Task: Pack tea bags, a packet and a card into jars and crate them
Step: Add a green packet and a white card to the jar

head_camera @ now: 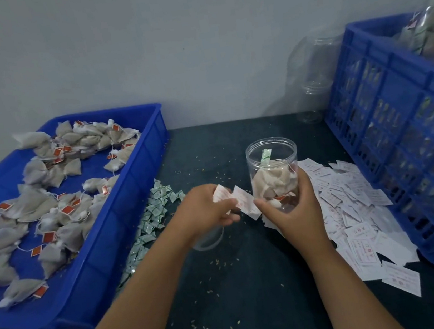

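Observation:
A clear open jar [273, 162] stands upright on the dark table, holding several tea bags and a small green packet [265, 156] leaning inside. My right hand [292, 208] grips the jar low on its wall. My left hand [207, 211] pinches white cards with red print [244, 200] just left of the jar. More tea bags [50, 203] with red tags fill the blue tray [139, 169] at the left. Green packets [153, 216] lie heaped beside the tray. A pile of white cards [354, 207] spreads out at the right.
A tall blue slatted crate [400, 140] stands at the right with filled jars inside. Empty clear jars [311, 74] sit behind it by the wall. A clear lid [209, 241] lies under my left wrist. Loose grains litter the table.

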